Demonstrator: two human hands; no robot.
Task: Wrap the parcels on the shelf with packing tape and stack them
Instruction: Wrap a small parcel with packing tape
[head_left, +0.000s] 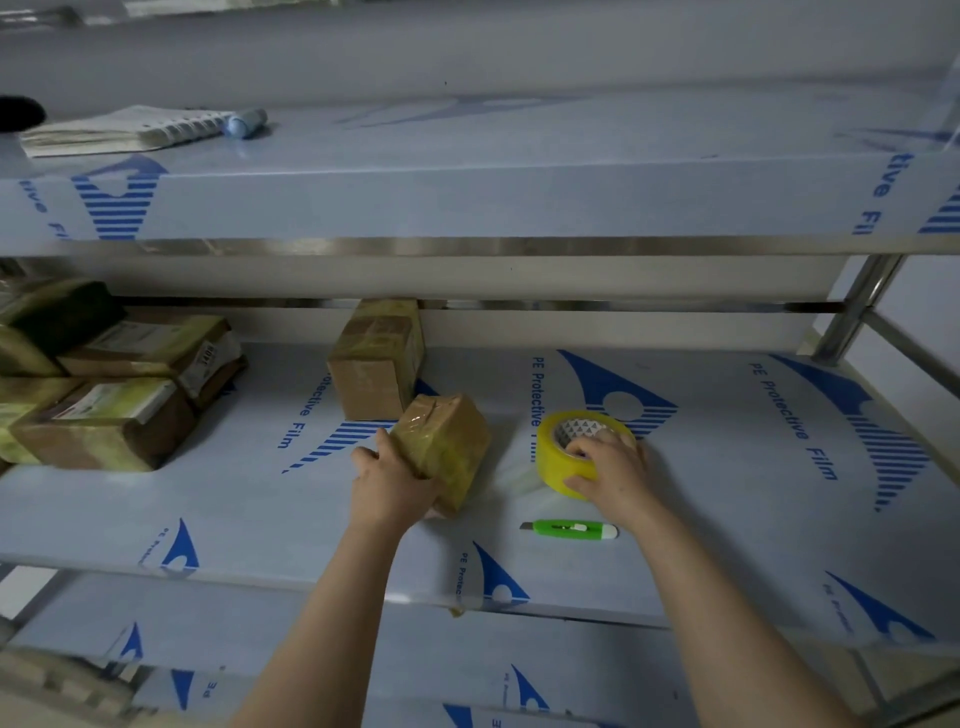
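A small brown parcel (447, 441), partly covered in yellowish tape, lies tilted on the middle shelf (727, 493). My left hand (392, 480) grips its near left corner. To the right, a yellow roll of packing tape (558, 460) lies on the shelf, and my right hand (610, 470) holds it from the right with fingers curled over its top and into the core. A faint clear strip of tape seems to run from the roll toward the parcel. A taller taped parcel (376, 358) stands just behind.
A green utility knife (569, 529) lies on the shelf near my right wrist. Several taped parcels (114, 384) are stacked at the left end. On the upper shelf lie a notepad (124, 130) and a blue marker (244, 123). A steel post (857, 312) stands at the right.
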